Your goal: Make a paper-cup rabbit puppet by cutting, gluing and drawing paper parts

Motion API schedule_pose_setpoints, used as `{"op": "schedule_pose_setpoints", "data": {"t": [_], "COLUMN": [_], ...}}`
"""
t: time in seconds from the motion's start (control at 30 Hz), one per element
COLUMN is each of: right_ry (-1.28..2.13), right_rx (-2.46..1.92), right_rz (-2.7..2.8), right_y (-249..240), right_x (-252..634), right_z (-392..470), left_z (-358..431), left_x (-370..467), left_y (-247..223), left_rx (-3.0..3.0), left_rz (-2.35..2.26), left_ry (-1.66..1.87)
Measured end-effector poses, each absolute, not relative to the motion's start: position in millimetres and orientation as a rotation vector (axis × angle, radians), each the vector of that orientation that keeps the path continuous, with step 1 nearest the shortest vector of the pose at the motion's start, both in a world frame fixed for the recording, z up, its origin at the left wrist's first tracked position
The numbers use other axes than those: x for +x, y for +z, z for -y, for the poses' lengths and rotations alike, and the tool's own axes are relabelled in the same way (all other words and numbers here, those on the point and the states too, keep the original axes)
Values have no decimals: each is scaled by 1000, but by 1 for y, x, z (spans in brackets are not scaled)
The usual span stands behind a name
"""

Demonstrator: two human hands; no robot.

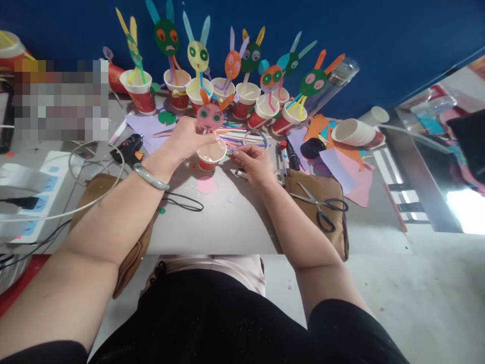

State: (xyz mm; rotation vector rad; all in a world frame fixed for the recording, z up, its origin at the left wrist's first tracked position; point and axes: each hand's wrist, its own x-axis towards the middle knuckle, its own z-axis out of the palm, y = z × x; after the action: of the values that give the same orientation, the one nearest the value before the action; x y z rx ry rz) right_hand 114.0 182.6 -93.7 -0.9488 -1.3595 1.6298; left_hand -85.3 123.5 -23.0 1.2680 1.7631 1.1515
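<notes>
My left hand (188, 140) pinches a pink paper rabbit puppet (210, 117) just under its round face. The puppet has orange ears, green eyes and a drawn mouth, and its pale stick reaches down into a red and white paper cup (209, 164). To the right of the cup rim, my right hand (253, 161) has thumb and fingers pinched around a small purplish piece, too small to name. A pink paper circle (206, 185) lies on the table in front of the cup.
Several finished paper rabbits in cups stand along the blue wall. A glue gun (129, 149) and a power strip (45, 194) with cables lie left. Scissors (321, 205) rest on a brown pouch (303, 232) at right, near paper scraps (352, 177) and fallen cups (356, 132).
</notes>
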Motion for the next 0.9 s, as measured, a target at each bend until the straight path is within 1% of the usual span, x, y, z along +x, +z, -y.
{"op": "schedule_pose_setpoints", "data": {"t": [0.23, 0.5, 0.9], "right_ry": [1536, 1520, 1453], "right_rx": [-954, -935, -931], "right_rz": [1469, 1500, 1577], "right_y": [-91, -92, -88], "right_x": [116, 117, 115], "right_z": [-182, -183, -183], "left_z": [-124, -124, -122], "left_x": [-88, -90, -88], "left_y": [-26, -32, -26], "left_rx": [1276, 1312, 1309], "left_rz": [-1761, -1706, -1746], "left_ry": [1118, 1144, 1082]}}
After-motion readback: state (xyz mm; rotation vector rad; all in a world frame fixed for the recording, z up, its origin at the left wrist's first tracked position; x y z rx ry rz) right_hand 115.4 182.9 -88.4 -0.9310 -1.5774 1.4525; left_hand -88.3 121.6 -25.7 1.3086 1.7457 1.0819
